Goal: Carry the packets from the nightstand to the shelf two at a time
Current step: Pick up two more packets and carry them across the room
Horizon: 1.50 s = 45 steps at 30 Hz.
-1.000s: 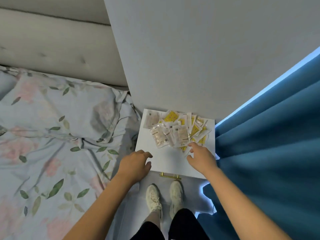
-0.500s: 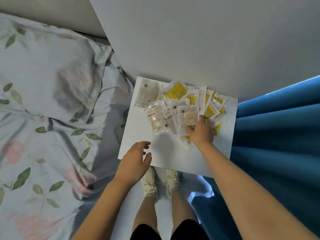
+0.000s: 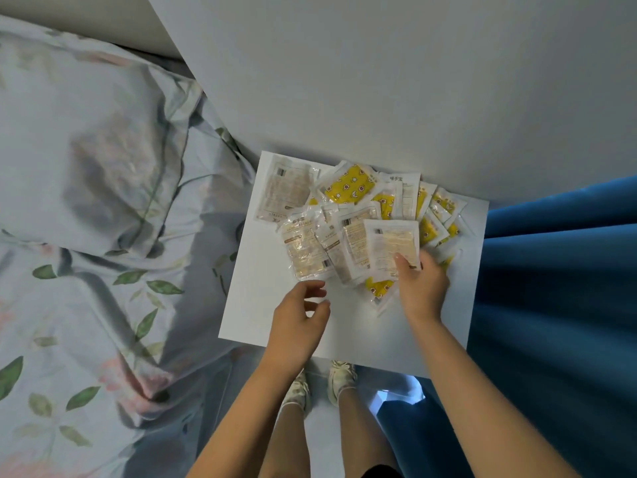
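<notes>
A heap of several packets, some clear with beige contents and some yellow, lies on the far half of the white nightstand. My right hand pinches the near edge of the topmost beige packet, thumb on its face. A yellow packet lies at the back of the heap, another beige packet at the back left. My left hand hovers with fingers curled apart just short of the nearest clear packet, holding nothing. No shelf is in view.
A bed with floral bedding and a pillow borders the nightstand on the left. A blue curtain hangs close on the right. A pale wall rises behind the nightstand. My feet in light shoes stand below its front edge.
The view has closed in on the nightstand. My right hand has slid onto the heap and pinched the top beige packet. My left hand has moved forward toward the packets.
</notes>
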Each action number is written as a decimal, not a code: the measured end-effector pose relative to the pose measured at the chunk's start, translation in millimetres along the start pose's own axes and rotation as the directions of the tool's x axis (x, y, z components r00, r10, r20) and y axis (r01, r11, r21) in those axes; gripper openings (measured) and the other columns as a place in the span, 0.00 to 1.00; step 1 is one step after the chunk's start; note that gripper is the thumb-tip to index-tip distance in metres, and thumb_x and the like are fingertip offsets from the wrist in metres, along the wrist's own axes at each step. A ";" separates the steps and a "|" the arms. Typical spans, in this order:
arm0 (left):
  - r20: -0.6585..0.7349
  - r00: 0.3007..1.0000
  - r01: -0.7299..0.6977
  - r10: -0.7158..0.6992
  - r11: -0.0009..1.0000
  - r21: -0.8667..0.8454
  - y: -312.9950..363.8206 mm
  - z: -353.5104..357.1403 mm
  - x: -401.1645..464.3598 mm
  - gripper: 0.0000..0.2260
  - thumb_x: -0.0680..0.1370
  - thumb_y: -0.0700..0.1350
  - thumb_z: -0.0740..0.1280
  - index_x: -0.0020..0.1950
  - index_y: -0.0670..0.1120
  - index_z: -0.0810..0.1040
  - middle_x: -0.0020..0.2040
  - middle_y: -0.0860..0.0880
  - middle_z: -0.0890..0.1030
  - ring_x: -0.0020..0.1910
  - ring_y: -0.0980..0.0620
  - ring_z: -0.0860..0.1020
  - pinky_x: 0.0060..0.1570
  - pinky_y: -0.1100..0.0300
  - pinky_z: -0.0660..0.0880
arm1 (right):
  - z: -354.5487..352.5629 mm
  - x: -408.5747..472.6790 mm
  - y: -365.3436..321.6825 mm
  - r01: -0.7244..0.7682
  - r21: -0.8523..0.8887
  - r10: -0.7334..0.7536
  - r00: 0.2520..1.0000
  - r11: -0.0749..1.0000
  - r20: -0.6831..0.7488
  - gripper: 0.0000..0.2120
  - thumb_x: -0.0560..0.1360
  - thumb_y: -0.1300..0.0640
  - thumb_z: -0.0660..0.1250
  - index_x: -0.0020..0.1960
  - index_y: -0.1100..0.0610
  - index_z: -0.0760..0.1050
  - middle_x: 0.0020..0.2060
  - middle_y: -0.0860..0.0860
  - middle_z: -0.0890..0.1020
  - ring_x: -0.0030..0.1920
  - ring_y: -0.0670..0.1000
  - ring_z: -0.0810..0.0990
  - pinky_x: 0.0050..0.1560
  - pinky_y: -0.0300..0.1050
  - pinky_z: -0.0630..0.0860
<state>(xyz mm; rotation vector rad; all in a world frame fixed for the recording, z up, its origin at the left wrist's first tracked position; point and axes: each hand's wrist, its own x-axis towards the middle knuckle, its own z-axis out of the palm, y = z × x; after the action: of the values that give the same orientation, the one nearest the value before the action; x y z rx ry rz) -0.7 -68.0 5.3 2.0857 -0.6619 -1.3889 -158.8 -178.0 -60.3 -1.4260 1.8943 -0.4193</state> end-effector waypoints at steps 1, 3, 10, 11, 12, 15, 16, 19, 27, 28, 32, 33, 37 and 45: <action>-0.021 1.000 0.009 -0.010 0.999 -0.042 2.4 0.9 2.9 0.12 0.79 0.44 0.65 0.63 0.50 0.73 0.56 0.54 0.78 0.45 0.64 0.76 0.40 0.79 0.71 | -6.9 -9.2 -5.4 -0.015 0.082 0.016 1.000 0.997 -0.013 0.12 0.77 0.58 0.68 0.59 0.61 0.79 0.53 0.54 0.83 0.53 0.50 0.80 0.50 0.42 0.78; -0.002 1.000 0.020 -0.020 0.990 -0.142 6.9 2.6 7.0 0.16 0.78 0.48 0.68 0.64 0.51 0.72 0.57 0.56 0.77 0.49 0.64 0.77 0.41 0.77 0.73 | -20.1 -28.2 -18.2 -0.083 0.256 0.067 0.995 0.963 0.068 0.10 0.78 0.58 0.67 0.59 0.58 0.78 0.51 0.49 0.83 0.50 0.46 0.81 0.46 0.33 0.78; 0.043 0.999 0.024 -0.006 0.902 -0.432 9.3 0.0 7.9 0.06 0.77 0.42 0.69 0.53 0.46 0.82 0.47 0.48 0.86 0.44 0.52 0.85 0.42 0.64 0.80 | -21.8 -61.8 -48.7 -0.253 0.352 0.005 0.817 0.901 0.577 0.07 0.79 0.54 0.62 0.51 0.49 0.80 0.44 0.43 0.86 0.48 0.43 0.84 0.44 0.35 0.78; -0.014 0.999 0.037 -0.049 0.895 -0.445 5.0 -3.5 8.7 0.06 0.77 0.42 0.69 0.52 0.46 0.81 0.47 0.47 0.86 0.44 0.53 0.85 0.41 0.64 0.80 | -16.2 -53.3 -44.4 -0.184 0.314 0.011 0.876 0.931 0.481 0.06 0.78 0.53 0.65 0.52 0.49 0.80 0.46 0.44 0.85 0.50 0.45 0.83 0.46 0.36 0.79; -0.060 0.995 0.049 -0.086 0.885 -0.463 1.2 -7.1 9.6 0.07 0.77 0.42 0.69 0.54 0.45 0.80 0.48 0.47 0.86 0.44 0.54 0.85 0.41 0.64 0.80 | -9.5 -42.1 -40.2 -0.114 0.244 0.015 0.927 0.963 0.374 0.07 0.77 0.53 0.67 0.54 0.49 0.78 0.50 0.44 0.83 0.54 0.47 0.81 0.49 0.39 0.79; -0.189 0.972 0.028 -0.139 0.869 -0.494 -14.3 -18.5 13.6 0.22 0.75 0.41 0.71 0.66 0.48 0.69 0.55 0.50 0.82 0.47 0.57 0.84 0.43 0.64 0.81 | 17.2 -5.5 -31.3 0.030 -0.007 -0.028 0.983 1.000 0.180 0.27 0.72 0.53 0.74 0.67 0.56 0.71 0.64 0.53 0.76 0.65 0.54 0.72 0.62 0.49 0.73; -0.216 0.968 0.004 -0.127 0.870 -0.493 -20.3 -21.4 14.7 0.28 0.75 0.40 0.72 0.70 0.51 0.63 0.59 0.51 0.80 0.51 0.56 0.83 0.47 0.61 0.81 | 26.1 3.9 -30.6 0.063 -0.114 -0.043 0.985 0.991 0.169 0.31 0.70 0.51 0.75 0.69 0.57 0.68 0.66 0.55 0.74 0.67 0.56 0.69 0.63 0.51 0.71; -0.245 0.967 -0.058 -0.065 0.884 -0.464 -31.2 -25.4 16.0 0.32 0.75 0.38 0.71 0.70 0.63 0.60 0.64 0.47 0.76 0.55 0.51 0.82 0.51 0.53 0.81 | 42.6 21.8 -29.0 0.110 -0.293 -0.067 0.986 0.950 0.154 0.36 0.67 0.45 0.76 0.68 0.58 0.68 0.64 0.57 0.74 0.65 0.60 0.69 0.61 0.55 0.72; -0.136 0.980 0.052 -0.144 0.849 -0.527 -26.5 -17.7 11.5 0.14 0.80 0.34 0.63 0.50 0.53 0.82 0.56 0.50 0.82 0.53 0.51 0.82 0.52 0.58 0.80 | 24.9 32.2 -17.6 0.114 -0.273 -0.084 0.989 0.955 0.117 0.16 0.69 0.55 0.77 0.52 0.60 0.77 0.45 0.55 0.79 0.47 0.57 0.79 0.43 0.45 0.73; -0.128 0.980 0.063 -0.153 0.846 -0.530 -26.2 -16.7 11.3 0.15 0.80 0.33 0.62 0.50 0.53 0.81 0.56 0.51 0.82 0.54 0.51 0.82 0.54 0.56 0.80 | 23.7 30.9 -17.9 0.123 -0.277 -0.093 0.989 0.953 0.117 0.16 0.69 0.56 0.77 0.52 0.61 0.77 0.48 0.56 0.79 0.47 0.55 0.78 0.42 0.43 0.70; -0.105 0.978 0.094 -0.179 0.834 -0.544 -23.9 -15.8 10.7 0.14 0.80 0.34 0.61 0.50 0.52 0.81 0.54 0.55 0.82 0.53 0.53 0.82 0.54 0.57 0.80 | 25.5 28.7 -22.3 0.120 -0.219 -0.101 0.990 0.968 0.096 0.20 0.68 0.61 0.77 0.56 0.62 0.74 0.54 0.58 0.81 0.52 0.58 0.82 0.45 0.43 0.75; -0.100 0.978 0.099 -0.184 0.828 -0.552 -23.1 -16.0 10.4 0.14 0.80 0.34 0.61 0.50 0.51 0.81 0.54 0.55 0.81 0.53 0.53 0.82 0.53 0.58 0.80 | 25.4 29.5 -22.4 0.104 -0.213 -0.084 0.992 0.972 0.098 0.21 0.68 0.61 0.77 0.58 0.62 0.73 0.54 0.58 0.82 0.53 0.58 0.82 0.46 0.44 0.76; -0.084 0.977 0.112 -0.194 0.811 -0.575 -20.0 -16.4 10.2 0.12 0.80 0.36 0.62 0.52 0.50 0.82 0.55 0.56 0.81 0.53 0.53 0.82 0.54 0.56 0.79 | 24.3 34.7 -18.0 0.095 -0.243 -0.056 0.985 0.965 0.165 0.18 0.70 0.58 0.76 0.57 0.61 0.76 0.48 0.56 0.85 0.48 0.58 0.83 0.45 0.44 0.77; -0.075 0.973 0.140 -0.218 0.817 -0.559 -19.7 -16.3 7.5 0.11 0.80 0.37 0.62 0.52 0.50 0.82 0.55 0.56 0.81 0.51 0.55 0.82 0.48 0.62 0.80 | 15.9 27.8 9.3 0.272 -0.338 -0.234 0.961 0.901 0.148 0.04 0.77 0.61 0.65 0.45 0.62 0.75 0.44 0.58 0.79 0.49 0.59 0.76 0.41 0.44 0.70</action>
<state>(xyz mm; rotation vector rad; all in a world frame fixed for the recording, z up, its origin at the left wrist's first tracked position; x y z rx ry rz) 19.1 -55.9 -7.8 1.7722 0.0144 -1.3209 -157.6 -198.1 -86.9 -1.9080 1.7652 -0.1170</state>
